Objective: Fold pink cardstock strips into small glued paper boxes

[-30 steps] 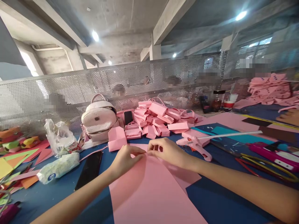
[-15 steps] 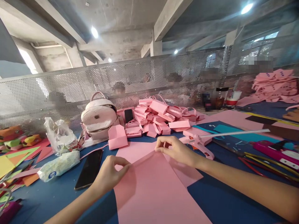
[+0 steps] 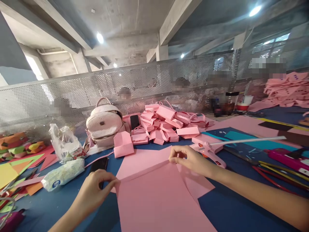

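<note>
A heap of folded pink paper boxes (image 3: 169, 124) is piled at the far side of the work area, with a pale pink backpack (image 3: 104, 125) just to its left and a single folded pink piece (image 3: 123, 144) lying in front of the backpack. A black phone (image 3: 99, 165) lies flat near the left hand, partly hidden by it, and a crumpled plastic bag (image 3: 63, 174) is seen further left beside scraps of coloured paper (image 3: 14, 161). A pink glue gun (image 3: 209, 150) with a long white stick is laid just beyond the right hand; red and yellow cables (image 3: 277, 175) run along the right.

The pink paper sheet (image 3: 156, 196) is spread on the table directly before the person, over other pink sheets. Its folded far edge is pinched at the left end by the left hand (image 3: 93, 195), thumb and fingers closed on the corner, and at the right end by the right hand (image 3: 190, 159), fingertips likewise closed on the crease.

The table (image 3: 231, 209) is covered in dark blue. A perforated metal screen (image 3: 72, 93) is set along its far side, with blurred people behind it, under a bare concrete ceiling with spot lights.
</note>
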The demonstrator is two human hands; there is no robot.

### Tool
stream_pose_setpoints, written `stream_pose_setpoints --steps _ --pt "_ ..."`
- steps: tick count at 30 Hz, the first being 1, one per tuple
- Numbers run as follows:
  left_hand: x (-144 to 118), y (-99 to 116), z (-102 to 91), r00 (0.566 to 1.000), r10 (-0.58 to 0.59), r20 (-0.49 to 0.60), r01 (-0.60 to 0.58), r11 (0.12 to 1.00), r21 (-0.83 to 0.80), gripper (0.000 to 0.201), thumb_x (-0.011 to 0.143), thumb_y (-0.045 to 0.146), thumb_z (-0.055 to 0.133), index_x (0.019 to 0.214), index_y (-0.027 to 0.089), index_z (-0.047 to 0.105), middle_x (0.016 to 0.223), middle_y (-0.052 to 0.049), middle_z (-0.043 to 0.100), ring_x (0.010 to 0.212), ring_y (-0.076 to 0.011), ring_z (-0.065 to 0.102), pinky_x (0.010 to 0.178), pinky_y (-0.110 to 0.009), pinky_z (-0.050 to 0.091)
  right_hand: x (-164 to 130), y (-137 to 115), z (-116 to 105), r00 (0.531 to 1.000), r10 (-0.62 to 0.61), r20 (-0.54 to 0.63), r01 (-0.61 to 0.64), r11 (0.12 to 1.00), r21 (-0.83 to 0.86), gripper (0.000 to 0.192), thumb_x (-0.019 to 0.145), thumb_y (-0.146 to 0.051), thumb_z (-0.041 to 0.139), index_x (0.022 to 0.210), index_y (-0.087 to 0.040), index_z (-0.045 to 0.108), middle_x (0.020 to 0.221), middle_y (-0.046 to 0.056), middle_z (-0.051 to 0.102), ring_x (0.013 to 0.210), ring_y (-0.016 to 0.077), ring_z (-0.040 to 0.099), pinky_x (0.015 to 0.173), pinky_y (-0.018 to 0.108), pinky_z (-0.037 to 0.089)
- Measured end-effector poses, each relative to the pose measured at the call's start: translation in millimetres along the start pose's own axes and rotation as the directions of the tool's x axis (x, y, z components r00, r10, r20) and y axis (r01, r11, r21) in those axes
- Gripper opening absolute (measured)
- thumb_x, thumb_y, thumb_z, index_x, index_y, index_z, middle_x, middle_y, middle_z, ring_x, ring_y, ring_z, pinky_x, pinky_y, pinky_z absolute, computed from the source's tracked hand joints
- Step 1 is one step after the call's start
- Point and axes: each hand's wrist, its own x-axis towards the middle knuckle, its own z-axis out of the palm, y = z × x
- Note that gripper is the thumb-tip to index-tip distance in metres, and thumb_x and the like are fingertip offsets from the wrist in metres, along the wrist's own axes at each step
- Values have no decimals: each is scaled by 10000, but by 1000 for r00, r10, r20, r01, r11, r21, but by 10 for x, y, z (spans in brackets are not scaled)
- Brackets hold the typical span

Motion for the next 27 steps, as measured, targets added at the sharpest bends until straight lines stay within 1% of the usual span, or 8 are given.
stream_pose_setpoints --steps 3,6,9,11,14,19,22,27 --pt "173 -70 -158 993 27 -114 -12 991 135 308 870 385 515 755 262 772 829 -25 768 828 -240 687 736 -293 498 -33 -28 -78 998 0 -65 1 1000 5 216 865 -338 608 719 -185 567 706 -15 583 664 136 500 623 254 376" --pt "307 -52 -184 977 28 -210 -5 994 112 332 884 417 497 768 264 768 848 -19 779 843 -241 702 730 -288 506 -88 -75 -118 992 3 -126 -6 1000 -21 228 867 -355 599 716 -189 554 690 -18 566 650 136 490 603 253 370" --pt "390 203 -52 976 115 -187 -116 993 3 329 900 422 492 924 253 772 969 -33 784 914 -237 703 801 -291 509 -105 -163 -68 995 -3 -101 -3 998 -68 193 869 -324 595 734 -186 584 706 -12 592 660 137 500 616 255 384" --pt "417 448 72 978 190 -83 -192 981 -18 297 881 389 539 1020 250 761 1034 -39 775 954 -239 693 847 -294 492 -98 -229 -18 997 -17 -74 10 996 -92 171 870 -306 601 750 -184 608 732 -4 624 677 140 520 629 255 400" --pt "430 718 233 965 230 126 -226 973 -48 307 896 364 523 856 200 779 844 -47 777 765 -208 676 693 -254 463 -98 -270 1 998 -34 -57 26 991 -128 164 874 -298 613 760 -184 641 755 5 666 698 150 563 633 256 422" --pt "433 753 357 957 229 176 -208 970 -129 412 935 339 453 698 142 726 677 -42 704 644 -164 582 587 -226 373 -116 -195 -46 978 -199 -61 159 904 -397 179 922 -307 605 859 -232 755 906 29 759 834 201 641 757 312 448" --pt "469 764 383 951 248 187 -237 968 -80 410 930 318 460 644 143 696 621 -36 667 596 -153 535 566 -234 332 -62 -247 40 940 -336 67 314 767 -560 164 931 -299 620 896 -251 773 910 20 771 852 214 638 777 334 418" --pt "556 879 411 945 273 181 -281 959 23 328 887 218 479 635 159 682 600 -35 661 546 -148 494 526 -247 263 103 -433 306 904 -357 235 422 660 -621 172 915 -231 627 808 -234 762 790 12 759 762 188 648 708 311 372"
